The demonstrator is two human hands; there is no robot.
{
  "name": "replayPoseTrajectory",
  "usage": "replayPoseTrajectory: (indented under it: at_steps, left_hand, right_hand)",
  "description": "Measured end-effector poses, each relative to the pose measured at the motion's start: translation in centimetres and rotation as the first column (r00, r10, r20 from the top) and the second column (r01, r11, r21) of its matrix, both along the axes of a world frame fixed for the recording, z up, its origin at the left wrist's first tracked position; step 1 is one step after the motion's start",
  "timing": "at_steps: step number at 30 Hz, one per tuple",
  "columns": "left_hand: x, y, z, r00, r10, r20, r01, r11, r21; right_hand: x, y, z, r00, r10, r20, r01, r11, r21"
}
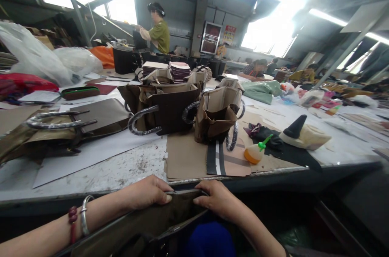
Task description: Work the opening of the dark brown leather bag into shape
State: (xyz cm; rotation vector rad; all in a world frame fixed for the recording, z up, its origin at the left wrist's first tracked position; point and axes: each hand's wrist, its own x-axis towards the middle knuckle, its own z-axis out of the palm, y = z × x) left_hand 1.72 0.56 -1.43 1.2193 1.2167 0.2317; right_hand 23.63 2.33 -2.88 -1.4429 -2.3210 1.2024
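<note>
A busy workshop worktop point(121, 172) carries unfinished bags. At its near edge, the left hand point(146, 193) and right hand point(217, 199) each pinch the top rim of a dark bag panel point(142, 222). It looks light, limp, best held by that rim. Its lower part is cut off.

Three brown bags stand or lie behind the cardboard sheet point(185, 159). One glue bottle point(255, 153) rests on it. Two hands work below it.
</note>
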Motion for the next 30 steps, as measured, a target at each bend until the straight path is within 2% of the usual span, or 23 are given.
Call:
replayPoseTrajectory:
  at_steps: [3,5,9,14,17,23,27,30]
  left_hand:
    - [-0.2,0.3,-0.4,1.000,0.013,0.005,-0.013,1.000,0.007]
    - [-0.4,0.6,-0.5,0.999,0.033,0.015,-0.033,0.999,0.004]
    - [-0.7,0.7,-0.5,0.998,0.049,0.036,-0.049,0.999,0.006]
    - [-0.5,0.7,-0.7,0.998,0.028,0.054,-0.028,1.000,0.005]
    - [-0.2,0.8,-0.7,0.998,0.034,0.048,-0.035,0.999,0.003]
    - [0.1,0.5,0.1,1.000,0.010,-0.007,-0.010,1.000,0.027]
    - [0.1,0.3,0.5,1.000,-0.007,-0.004,0.007,1.000,0.022]
    - [0.0,0.2,0.5,1.000,-0.005,0.021,0.006,1.000,-0.007]
  right_hand:
    - [0.2,0.0,-0.2,1.000,0.000,-0.004,0.000,1.000,0.030]
    - [0.3,-0.2,-0.3,0.998,0.014,-0.068,-0.013,1.000,0.022]
    - [0.7,-0.9,-0.2,0.980,0.068,-0.189,-0.088,0.991,-0.098]
    - [1.0,-1.0,-0.2,0.983,0.077,-0.168,-0.106,0.980,-0.166]
    - [0.6,-0.7,0.1,0.992,0.083,-0.092,-0.094,0.989,-0.115]
    - [-0.7,-0.3,0.7,0.989,0.122,0.085,-0.129,0.988,0.084]
    - [-0.9,0.1,0.8,0.974,0.161,0.158,-0.182,0.975,0.130]
    - [-1.1,0.3,1.0,0.973,0.181,0.142,-0.200,0.971,0.128]
